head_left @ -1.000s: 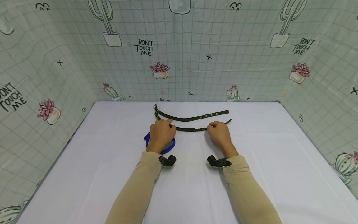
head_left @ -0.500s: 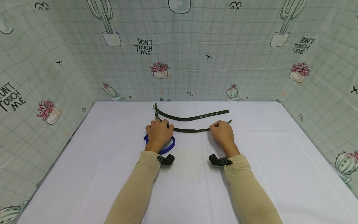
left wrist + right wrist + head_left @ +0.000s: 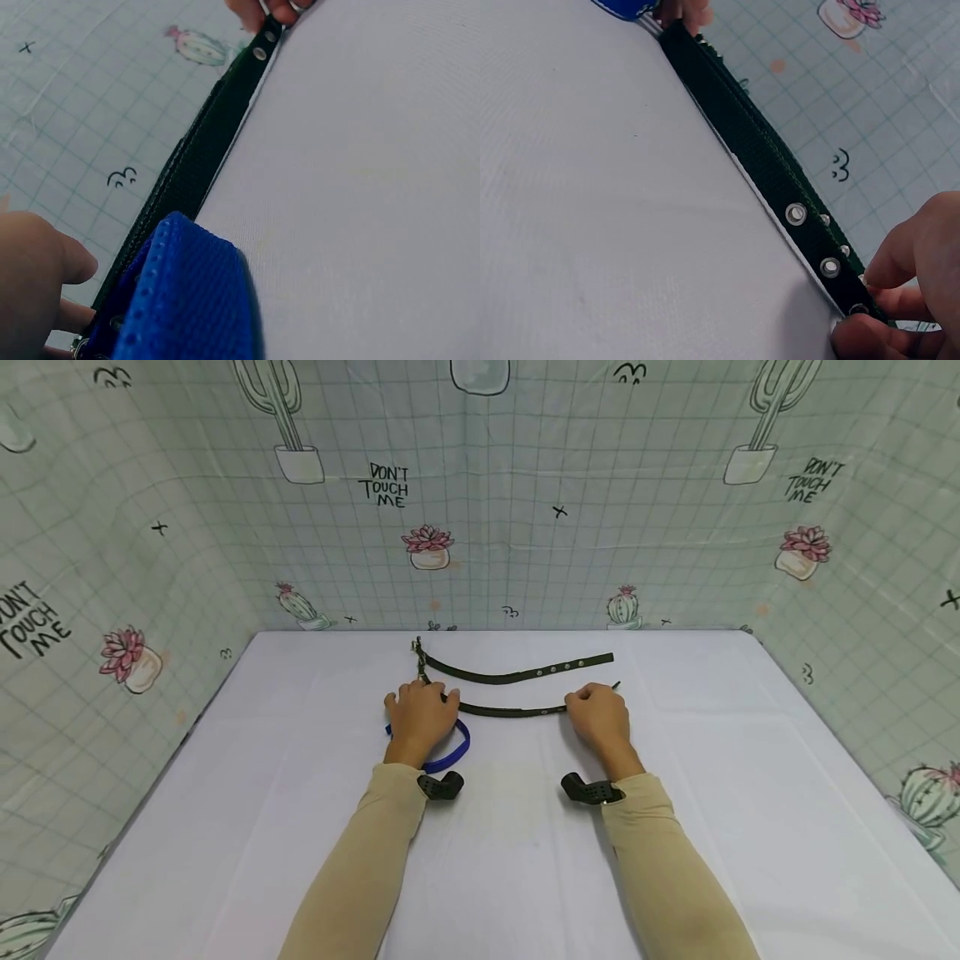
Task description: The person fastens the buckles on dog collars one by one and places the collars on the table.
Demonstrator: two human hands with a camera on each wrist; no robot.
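Observation:
Two dark green collars of webbing with metal eyelets lie one behind the other, bowed side to side. My right hand (image 3: pixel 600 718) pinches the eyelet end of the front collar (image 3: pixel 510 712) between thumb and fingers; a short tip sticks out beyond it. At its other end my left hand (image 3: pixel 422 718) holds the same collar, partly hidden under the fingers. Behind both hands lies the back collar (image 3: pixel 495 678), its metal hardware (image 3: pixel 417 647) at the left. A blue webbing strap (image 3: pixel 459 750), bent into a loop, sits beneath the left hand and looms large in the left wrist view.
A white cloth covers the table (image 3: pixel 510 877). Grey-green grid fabric (image 3: pixel 517 568) with cactus drawings rises behind and along both sides. Each wrist wears a black camera mount, one left (image 3: pixel 441 786) and one right (image 3: pixel 591 790).
My left hand has slid a little left and my right hand a little right along the front collar, so they stand farther apart. The back collar and blue strap stay put.

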